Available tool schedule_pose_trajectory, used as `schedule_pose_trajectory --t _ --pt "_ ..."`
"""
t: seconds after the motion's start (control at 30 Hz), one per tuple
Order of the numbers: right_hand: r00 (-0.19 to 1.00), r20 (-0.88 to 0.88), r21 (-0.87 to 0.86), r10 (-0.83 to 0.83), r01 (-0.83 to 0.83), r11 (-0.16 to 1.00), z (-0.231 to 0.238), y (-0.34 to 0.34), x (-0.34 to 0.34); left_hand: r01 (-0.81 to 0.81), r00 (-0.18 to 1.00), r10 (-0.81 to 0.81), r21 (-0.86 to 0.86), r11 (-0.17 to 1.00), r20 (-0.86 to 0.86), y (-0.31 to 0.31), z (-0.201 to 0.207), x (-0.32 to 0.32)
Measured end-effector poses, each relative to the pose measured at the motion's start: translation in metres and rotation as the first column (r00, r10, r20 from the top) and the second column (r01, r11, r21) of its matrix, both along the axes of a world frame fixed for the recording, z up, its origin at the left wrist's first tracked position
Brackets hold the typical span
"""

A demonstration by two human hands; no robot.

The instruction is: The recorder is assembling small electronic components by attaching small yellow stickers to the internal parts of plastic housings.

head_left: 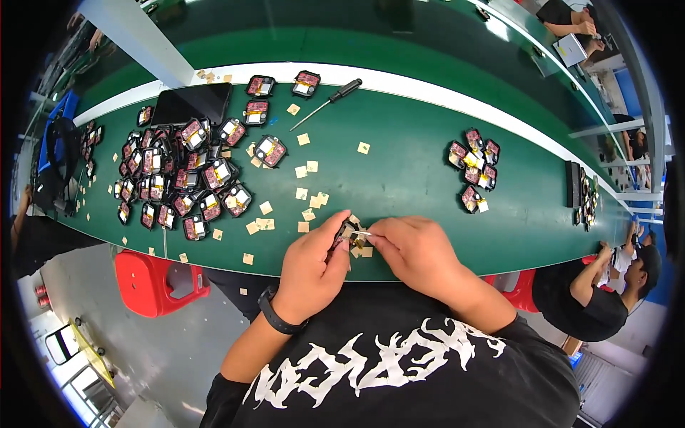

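Device of black plastic (347, 233) is being gripped by the left hand (314, 260), thin silvery tool (362, 233) by the right hand (417, 250), above long green tabletop (407, 164); red plastic stool (139, 285) and white shirt lettering (391, 369) are being seen.

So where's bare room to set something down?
Widest on the green bench: between the lone tan square and the small right cluster of circuit-board housings; another runs from that cluster to the black block. Crowded: the left pile of housings and the tan squares beyond the left hand.
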State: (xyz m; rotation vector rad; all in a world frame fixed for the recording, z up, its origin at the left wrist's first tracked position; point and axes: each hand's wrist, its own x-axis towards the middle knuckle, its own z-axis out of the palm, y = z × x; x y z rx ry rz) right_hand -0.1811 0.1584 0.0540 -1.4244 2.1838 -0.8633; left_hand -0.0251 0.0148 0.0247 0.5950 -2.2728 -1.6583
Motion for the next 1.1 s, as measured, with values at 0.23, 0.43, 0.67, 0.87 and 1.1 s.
schedule_pose_trajectory --t 0.23,0.43,0.67,0.87,1.1 --pt "0.855 0.502 0.098 -0.127 0.090 0.991 -0.002 0.001 -0.001 -0.025 0.998 -0.015 0.571 0.821 0.065 -0.007 0.002 0.002" --pt "0.709 0.672 0.091 -0.214 0.208 0.974 0.004 -0.007 0.005 -0.068 0.997 0.040 0.565 0.822 0.062 -0.004 0.005 -0.001" --pt "0.594 0.755 0.154 -0.278 0.251 0.956 -0.011 -0.007 0.002 -0.038 0.999 0.032 0.433 0.901 0.020 0.000 0.000 0.000" --pt "0.476 0.815 0.077 -0.330 0.475 0.876 -0.022 -0.010 0.000 -0.113 0.993 0.114 0.473 0.874 0.025 0.002 0.000 -0.002" --pt "0.654 0.689 0.219 -0.311 0.221 0.950 0.003 -0.011 0.004 -0.115 0.991 0.132 0.496 0.861 0.002 0.002 0.001 -0.001"
